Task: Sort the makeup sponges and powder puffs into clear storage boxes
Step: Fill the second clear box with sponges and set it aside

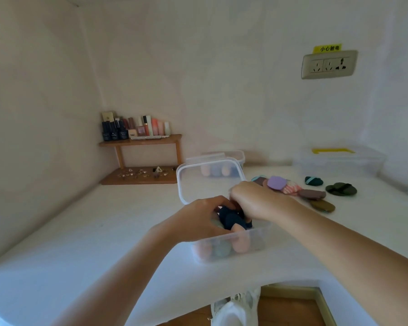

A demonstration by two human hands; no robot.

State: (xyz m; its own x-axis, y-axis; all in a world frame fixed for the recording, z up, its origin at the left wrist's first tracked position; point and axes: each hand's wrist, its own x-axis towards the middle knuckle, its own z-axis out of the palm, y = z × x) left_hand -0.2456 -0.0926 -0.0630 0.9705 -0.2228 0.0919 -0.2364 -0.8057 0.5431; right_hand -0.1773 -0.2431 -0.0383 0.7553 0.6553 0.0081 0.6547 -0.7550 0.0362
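The white counter (104, 231) holds a clear box (257, 241) in the middle, with its lid standing up at the far side. The left grip (196, 220) and the right grip (257, 201) curl over the box and pinch a dark blue sponge (231, 220). Pink sponges (242, 244) lie inside. Powder puffs (292, 188) sit to the right.

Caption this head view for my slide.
Left hand and right hand tuck dark navy sponge into clear plastic box; flat powder puffs nearby.

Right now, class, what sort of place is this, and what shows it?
Probably a home vanity corner: a wooden shelf of cosmetic bottles, powder puffs on the white counter, a wall socket.
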